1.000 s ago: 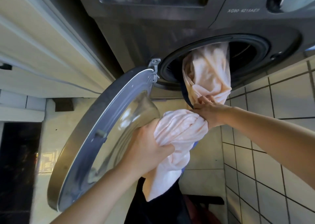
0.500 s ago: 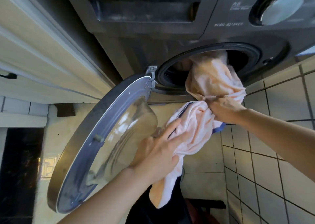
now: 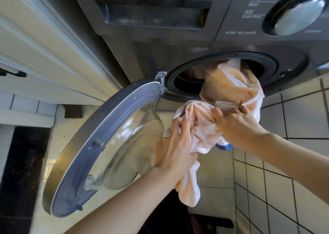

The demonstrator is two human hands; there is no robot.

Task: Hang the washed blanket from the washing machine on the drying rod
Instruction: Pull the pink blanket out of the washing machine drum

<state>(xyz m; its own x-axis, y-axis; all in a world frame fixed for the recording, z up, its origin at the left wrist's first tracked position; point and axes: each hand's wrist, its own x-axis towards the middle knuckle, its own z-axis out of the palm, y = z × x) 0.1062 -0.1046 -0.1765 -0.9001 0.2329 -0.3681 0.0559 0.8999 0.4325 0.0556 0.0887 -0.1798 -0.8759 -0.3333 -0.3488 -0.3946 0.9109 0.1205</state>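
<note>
Head view: blanket (image 3: pixel 204 130) bunched within grip of left hand (image 3: pixel 176 153) and right hand (image 3: pixel 238 127).

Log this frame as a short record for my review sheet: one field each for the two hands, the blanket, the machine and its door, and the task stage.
left hand: grips the lower bunched part of the blanket
right hand: grips the blanket just below the drum opening
blanket: peach-pink, partly out of the drum, one end hanging down past the left hand
washing machine: dark grey front-loader
door: swung open, to the left of the opening
stage: blanket partly still inside; not yet hung
</note>
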